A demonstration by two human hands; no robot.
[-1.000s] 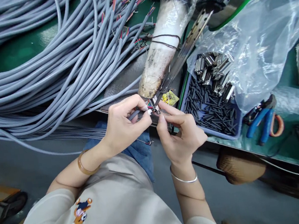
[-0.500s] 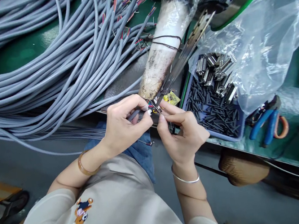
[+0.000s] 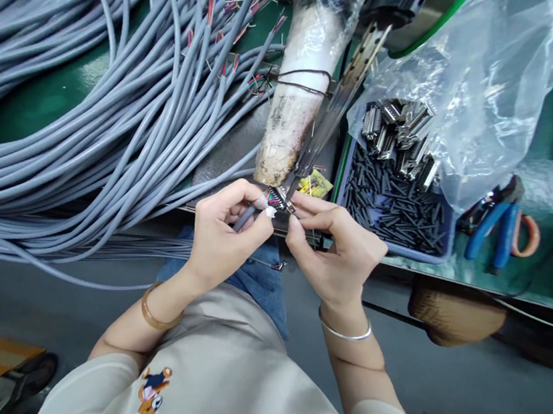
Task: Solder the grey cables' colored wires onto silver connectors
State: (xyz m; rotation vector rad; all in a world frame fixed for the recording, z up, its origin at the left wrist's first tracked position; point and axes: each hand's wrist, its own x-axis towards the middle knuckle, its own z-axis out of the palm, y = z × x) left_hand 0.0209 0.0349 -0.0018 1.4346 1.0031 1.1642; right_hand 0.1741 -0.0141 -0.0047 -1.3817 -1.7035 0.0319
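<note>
1. Our left hand (image 3: 227,233) has eased back slightly, pinching a grey cable (image 3: 244,218); its coloured wires (image 3: 272,197) look easier to see.
2. Our right hand (image 3: 336,246), fingertips nearly closed, grips the connector (image 3: 284,199) near the table's (image 3: 64,85) edge.

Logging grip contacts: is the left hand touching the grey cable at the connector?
Touching. The head view shows the left hand with the grey cable pinched between its thumb and fingers.
</note>
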